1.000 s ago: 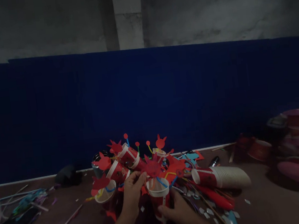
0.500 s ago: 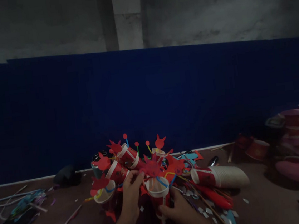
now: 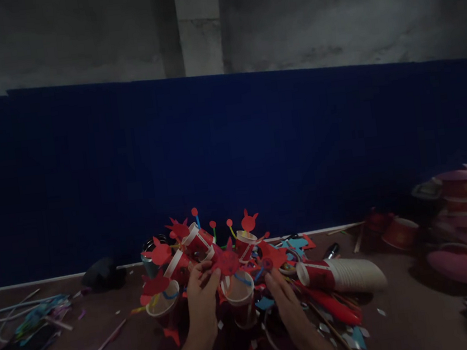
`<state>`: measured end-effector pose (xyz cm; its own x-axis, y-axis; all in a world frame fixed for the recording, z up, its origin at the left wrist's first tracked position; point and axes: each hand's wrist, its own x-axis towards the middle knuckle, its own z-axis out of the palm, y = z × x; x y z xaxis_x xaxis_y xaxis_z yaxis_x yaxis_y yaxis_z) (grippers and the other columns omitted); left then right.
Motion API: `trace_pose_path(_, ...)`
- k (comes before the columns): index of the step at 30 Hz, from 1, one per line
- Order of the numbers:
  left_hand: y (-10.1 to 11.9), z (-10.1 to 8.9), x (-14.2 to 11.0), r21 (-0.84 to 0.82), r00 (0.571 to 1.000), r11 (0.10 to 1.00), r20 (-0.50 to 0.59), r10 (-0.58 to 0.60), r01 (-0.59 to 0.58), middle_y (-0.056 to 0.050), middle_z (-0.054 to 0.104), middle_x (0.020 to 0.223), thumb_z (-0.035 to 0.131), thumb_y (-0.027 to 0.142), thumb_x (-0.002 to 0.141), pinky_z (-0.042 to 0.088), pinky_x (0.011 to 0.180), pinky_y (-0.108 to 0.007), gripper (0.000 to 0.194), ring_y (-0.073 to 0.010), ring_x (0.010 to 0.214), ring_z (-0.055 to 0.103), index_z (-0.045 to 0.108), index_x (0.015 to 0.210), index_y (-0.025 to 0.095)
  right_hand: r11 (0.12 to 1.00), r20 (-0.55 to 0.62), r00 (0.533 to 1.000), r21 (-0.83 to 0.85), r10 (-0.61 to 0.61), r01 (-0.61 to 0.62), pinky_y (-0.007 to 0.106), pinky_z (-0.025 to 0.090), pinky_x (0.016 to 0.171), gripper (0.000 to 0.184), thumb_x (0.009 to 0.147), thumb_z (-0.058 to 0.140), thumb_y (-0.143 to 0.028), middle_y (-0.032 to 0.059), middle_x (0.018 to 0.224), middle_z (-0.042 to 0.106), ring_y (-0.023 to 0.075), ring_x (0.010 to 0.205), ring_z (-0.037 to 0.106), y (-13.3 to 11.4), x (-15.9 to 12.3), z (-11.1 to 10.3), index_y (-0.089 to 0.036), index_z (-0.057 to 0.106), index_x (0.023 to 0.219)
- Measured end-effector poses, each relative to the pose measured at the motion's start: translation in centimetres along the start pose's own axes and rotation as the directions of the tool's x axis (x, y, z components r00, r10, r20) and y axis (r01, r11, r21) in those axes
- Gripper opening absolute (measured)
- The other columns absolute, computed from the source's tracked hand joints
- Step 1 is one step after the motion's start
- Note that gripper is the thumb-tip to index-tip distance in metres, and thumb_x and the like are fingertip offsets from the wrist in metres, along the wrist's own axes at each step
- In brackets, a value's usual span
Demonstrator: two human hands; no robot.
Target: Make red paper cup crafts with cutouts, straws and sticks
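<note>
Round rim: a pale, curved edge [image 3: 270, 339] shows under my right hand, nearest me; what it belongs to is too dark to tell.
Right hand: my right hand [image 3: 294, 314] has just left the side of the cup and come up to a red disc [image 3: 268, 263] on a short blue straw [image 3: 259, 274]; the fingers are straight and together, their tips at the disc. I cannot tell whether they grip it.
Cup: the red-and-white paper cup [image 3: 242, 309] is upright between my hands, slightly further left than a moment ago, its open mouth towards me.
Left hand: my left hand [image 3: 201, 302] has stayed at the left edge of the spiky red cutout [image 3: 228, 262], thumb and finger close together; whether they pinch it is unclear.
What it means: I judge the work has passed from steadying the cup to adjusting the pieces at its rim.
Beside them: a decorated cup [image 3: 166, 320] on the left, a stack of nested cups [image 3: 354, 274] lying on the right, all on the dark counter [image 3: 402, 319].
Behind: another decorated cup [image 3: 246, 245], then a blue panel [image 3: 231, 153] and grey wall [image 3: 74, 36].
</note>
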<state>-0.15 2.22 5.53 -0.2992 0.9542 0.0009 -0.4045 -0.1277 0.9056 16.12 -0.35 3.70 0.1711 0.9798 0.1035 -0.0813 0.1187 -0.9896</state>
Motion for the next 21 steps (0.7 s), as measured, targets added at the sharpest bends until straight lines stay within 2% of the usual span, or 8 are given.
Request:
trace_pose_path(2, -0.1, 0.0, 0.0, 0.015, 1.000, 1.000, -0.013, -0.003, 0.004, -0.001, 0.065, 0.079, 0.069, 0.024, 0.063, 0.047, 0.071, -0.024, 0.030, -0.0138, 0.076, 0.062, 0.054, 0.087, 0.018, 0.998, -0.119, 0.993, 0.056, 0.004, 0.003, 0.030, 0.051, 0.071, 0.038, 0.072, 0.061, -0.050, 0.0032, 0.081, 0.067, 0.0221, 0.081, 0.062, 0.1, 0.4, -0.1, -0.021, 0.062, 0.098)
trace_pose_path(5, -0.1, 0.2, -0.2, 0.042, 1.000, 0.999, -0.003, -0.013, 0.013, -0.001, 0.066, 0.076, 0.070, 0.023, 0.062, 0.047, 0.069, -0.023, 0.031, -0.0133, 0.073, 0.062, 0.054, 0.088, 0.018, 0.995, -0.119, 0.993, 0.096, -0.002, 0.014, 0.027, 0.048, 0.058, 0.033, 0.069, 0.065, -0.049, 0.0003, 0.069, 0.063, 0.0176, 0.063, 0.059, 0.0, 1.0, -0.3, -0.019, 0.061, 0.081)
trace_pose_path(9, 0.0, 0.4, -0.6, 0.089, 0.995, 0.996, 0.099, 0.001, -0.010, 0.002, 0.064, 0.067, 0.069, 0.024, 0.063, 0.046, 0.065, -0.023, 0.032, -0.0128, 0.066, 0.061, 0.053, 0.091, 0.019, 1.000, 0.015, 1.000, 0.025, -0.012, 0.012, 0.027, 0.046, 0.056, 0.033, 0.067, 0.068, -0.047, 0.0018, 0.067, 0.064, 0.0177, 0.063, 0.058, -0.5, 1.4, -0.7, -0.016, 0.065, 0.077)
trace_pose_path(14, -0.1, 0.6, -1.0, 0.130, 0.964, 0.990, 0.264, 0.011, -0.046, 0.000, 0.067, 0.067, 0.068, 0.027, 0.065, 0.047, 0.068, -0.026, 0.032, -0.0162, 0.068, 0.063, 0.051, 0.091, 0.019, 0.990, 0.192, 0.979, -0.107, -0.065, 0.087, 0.030, 0.047, 0.062, 0.035, 0.068, 0.066, -0.047, 0.0059, 0.075, 0.068, 0.0203, 0.068, 0.059, -0.9, 1.9, -1.1, -0.016, 0.071, 0.082)
trace_pose_path(17, -0.3, 0.6, -1.0, 0.137, 0.952, 0.989, 0.307, 0.002, -0.046, -0.001, 0.068, 0.068, 0.069, 0.028, 0.064, 0.048, 0.067, -0.027, 0.033, -0.0170, 0.066, 0.064, 0.052, 0.090, 0.019, 0.978, 0.236, 0.968, -0.167, -0.082, 0.124, 0.030, 0.047, 0.062, 0.035, 0.071, 0.062, -0.048, 0.0053, 0.076, 0.068, 0.0205, 0.069, 0.059, -0.8, 2.0, -1.2, -0.017, 0.070, 0.084)
trace_pose_path(21, -0.3, 0.6, -1.1, 0.145, 0.943, 0.989, 0.333, -0.010, -0.041, -0.002, 0.068, 0.066, 0.068, 0.026, 0.065, 0.049, 0.064, -0.026, 0.033, -0.0172, 0.064, 0.065, 0.053, 0.092, 0.018, 0.959, 0.232, 0.967, -0.232, -0.106, 0.161, 0.029, 0.046, 0.066, 0.032, 0.075, 0.058, -0.047, 0.0034, 0.072, 0.066, 0.0195, 0.070, 0.058, -0.8, 1.8, -1.2, -0.017, 0.068, 0.080)
